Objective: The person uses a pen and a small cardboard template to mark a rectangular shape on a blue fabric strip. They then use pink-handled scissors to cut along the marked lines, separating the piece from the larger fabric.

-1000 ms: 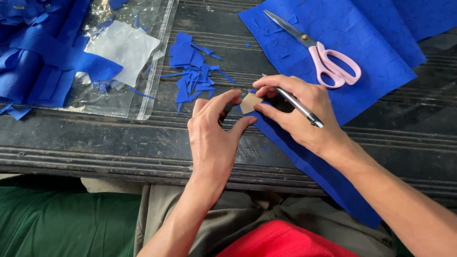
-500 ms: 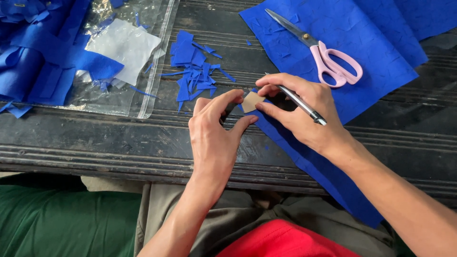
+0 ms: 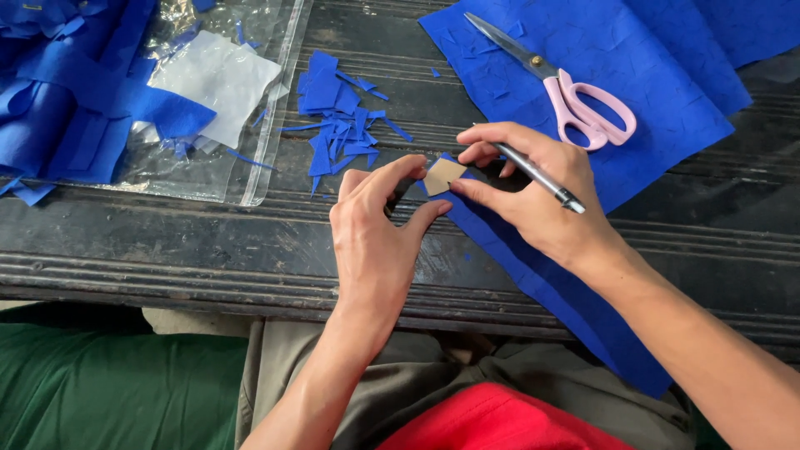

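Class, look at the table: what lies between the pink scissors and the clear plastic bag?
In the head view, a small pile of blue scraps lies on the dark table between the scissors and the bag.

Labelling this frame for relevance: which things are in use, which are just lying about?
In use:
left hand
right hand
small tan card piece, pinched by both hands
pen, in right hand
blue felt sheet under the card

Lying about:
pink-handled scissors
blue felt scraps
clear plastic bag
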